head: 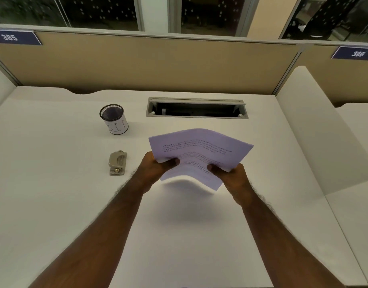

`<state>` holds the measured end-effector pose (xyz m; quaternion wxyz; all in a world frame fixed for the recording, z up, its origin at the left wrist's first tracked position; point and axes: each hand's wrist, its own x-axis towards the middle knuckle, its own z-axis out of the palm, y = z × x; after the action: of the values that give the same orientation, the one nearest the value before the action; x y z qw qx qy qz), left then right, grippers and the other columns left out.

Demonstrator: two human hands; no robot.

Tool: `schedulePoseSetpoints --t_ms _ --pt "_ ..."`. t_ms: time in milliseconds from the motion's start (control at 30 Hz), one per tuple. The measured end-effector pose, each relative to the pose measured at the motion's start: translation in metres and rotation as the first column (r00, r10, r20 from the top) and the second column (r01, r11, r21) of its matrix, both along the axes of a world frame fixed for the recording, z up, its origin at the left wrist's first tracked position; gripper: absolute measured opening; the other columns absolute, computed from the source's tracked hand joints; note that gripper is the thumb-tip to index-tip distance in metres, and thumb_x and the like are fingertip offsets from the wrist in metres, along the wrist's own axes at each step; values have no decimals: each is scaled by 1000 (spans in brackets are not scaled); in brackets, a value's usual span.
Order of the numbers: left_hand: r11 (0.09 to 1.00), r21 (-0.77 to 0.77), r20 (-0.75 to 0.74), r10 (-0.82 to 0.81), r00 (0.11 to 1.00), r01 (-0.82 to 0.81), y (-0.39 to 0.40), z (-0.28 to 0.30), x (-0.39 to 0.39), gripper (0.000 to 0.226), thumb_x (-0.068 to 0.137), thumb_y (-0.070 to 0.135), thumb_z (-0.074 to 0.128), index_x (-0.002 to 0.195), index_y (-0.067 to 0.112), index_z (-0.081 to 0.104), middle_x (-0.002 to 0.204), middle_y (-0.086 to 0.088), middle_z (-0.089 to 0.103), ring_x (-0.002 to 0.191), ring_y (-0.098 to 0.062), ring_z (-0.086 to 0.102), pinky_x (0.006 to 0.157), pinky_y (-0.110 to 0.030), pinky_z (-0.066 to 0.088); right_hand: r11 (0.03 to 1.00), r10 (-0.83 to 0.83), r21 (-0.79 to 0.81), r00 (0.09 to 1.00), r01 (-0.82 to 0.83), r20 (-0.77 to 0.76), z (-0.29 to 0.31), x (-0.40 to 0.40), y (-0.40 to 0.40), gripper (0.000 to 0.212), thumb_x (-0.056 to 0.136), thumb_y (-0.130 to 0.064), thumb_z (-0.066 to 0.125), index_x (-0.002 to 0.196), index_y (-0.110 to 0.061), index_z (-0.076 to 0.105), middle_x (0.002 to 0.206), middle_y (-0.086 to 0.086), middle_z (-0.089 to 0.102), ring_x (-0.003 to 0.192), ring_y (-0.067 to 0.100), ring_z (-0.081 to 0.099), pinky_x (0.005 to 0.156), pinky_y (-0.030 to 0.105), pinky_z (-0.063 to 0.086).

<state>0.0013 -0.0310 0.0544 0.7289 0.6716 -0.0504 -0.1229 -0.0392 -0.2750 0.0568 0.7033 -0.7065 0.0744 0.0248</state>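
A printed sheet of paper [199, 148] hangs in the air above the white desk [54, 204], bowed upward in the middle. My left hand [156, 167] grips its left near edge, thumb on top. My right hand [231, 175] grips its right near edge the same way. The text faces me. A beige hole punch [117, 163] lies on the desk to the left of my left hand. A black mesh cup [114, 119] with a white paper label stands behind it.
An open cable tray [196, 108] is sunk into the desk behind the paper. A tan partition [158, 63] closes the back. A white side divider [320, 129] stands at the right. Number plates read 385 [10, 37] and 386 [357, 53].
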Motion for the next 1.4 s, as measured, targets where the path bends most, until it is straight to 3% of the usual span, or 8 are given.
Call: schedulePoseSetpoints --t_ms 500,633,700,767,867,1100,1267,1400 --pt "994 73 -59 90 994 -86 -3 -18 -12 22 83 22 73 103 32 73 104 5 76 100 -21 71 82 -34 60 996 -47 -78 995 40 -91 -18 -6 3 25 78 -21 80 100 -30 73 107 1 75 105 28 69 92 42 58" --pt "976 -76 -105 197 975 -206 -7 -15 -10 24 87 21 68 111 20 68 106 -5 75 97 -28 72 75 -41 61 921 -333 -267 928 282 -169 -29 -14 3 96 74 -36 82 152 -23 27 154 2 37 140 21 39 115 43 37" --pt "924 -183 -273 280 921 -335 -11 -17 -11 34 86 18 69 119 12 63 112 -12 73 94 -28 74 74 -41 62 921 -389 -126 838 370 -384 -35 -26 3 109 74 -44 80 155 -27 9 161 5 24 145 25 32 117 50 32" --pt "880 -217 -429 303 851 -422 -17 -23 -16 39 85 15 70 122 6 62 115 -17 72 92 -28 75 74 -38 62 927 -192 169 810 335 -554 -45 -40 6 97 73 -48 78 152 -25 24 152 5 45 130 27 52 105 50 45" --pt "881 -262 -473 238 848 -394 -25 -34 -29 43 85 11 69 128 6 60 119 -15 71 99 -28 73 75 -36 62 886 20 408 861 221 -508 -55 -53 11 51 85 -29 70 132 -19 55 117 2 74 98 20 73 76 38 61" --pt "876 -345 -490 137 861 -336 37 -29 -7 30 93 13 54 121 9 63 110 -5 75 100 -20 72 83 -37 60 969 -62 205 936 141 -347 -39 -53 -15 23 94 -8 59 113 -19 65 121 10 71 104 26 70 77 35 61" --pt "993 108 -281 -19 960 51 90 -14 19 35 82 23 67 116 16 69 124 -10 69 105 -27 69 79 -36 59 994 -68 61 965 86 -254 -14 -42 -27 32 94 -7 58 125 1 60 126 22 66 114 38 64 97 54 52" --pt "952 284 -202 -53 978 111 103 -3 23 49 64 33 82 111 22 71 109 -3 76 96 -25 70 85 -42 51 990 -97 -114 980 78 -173 -7 -26 -25 29 90 -11 66 117 0 67 115 13 72 103 26 69 91 37 55"
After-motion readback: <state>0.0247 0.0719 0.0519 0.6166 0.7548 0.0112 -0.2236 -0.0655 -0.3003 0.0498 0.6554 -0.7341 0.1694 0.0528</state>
